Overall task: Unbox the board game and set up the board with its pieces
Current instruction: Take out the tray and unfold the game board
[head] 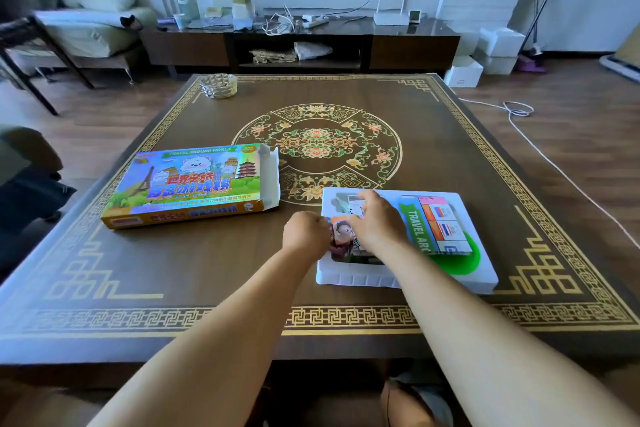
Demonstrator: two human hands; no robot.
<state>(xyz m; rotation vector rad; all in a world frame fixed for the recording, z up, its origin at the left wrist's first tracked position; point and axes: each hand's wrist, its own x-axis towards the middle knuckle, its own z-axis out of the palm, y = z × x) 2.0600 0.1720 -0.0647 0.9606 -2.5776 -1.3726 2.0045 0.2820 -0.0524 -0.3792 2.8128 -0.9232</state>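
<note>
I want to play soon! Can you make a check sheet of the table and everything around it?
Surface: patterned brown table.
Job's things: colourful game box lies left with its end flap open; white tray right holds the folded board and cards.
Clutter: glass dish at far corner.
Hands: left hand grips cards; right hand rests on tray contents.
Cables: white cord on floor.
Surroundings: TV cabinet, router.

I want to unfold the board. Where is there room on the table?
Bare wood lies across the far half, beyond the game box and white tray, right of the ashtray; also the near left corner. The tray is crowded: both hands, cards and the folded board.
</note>
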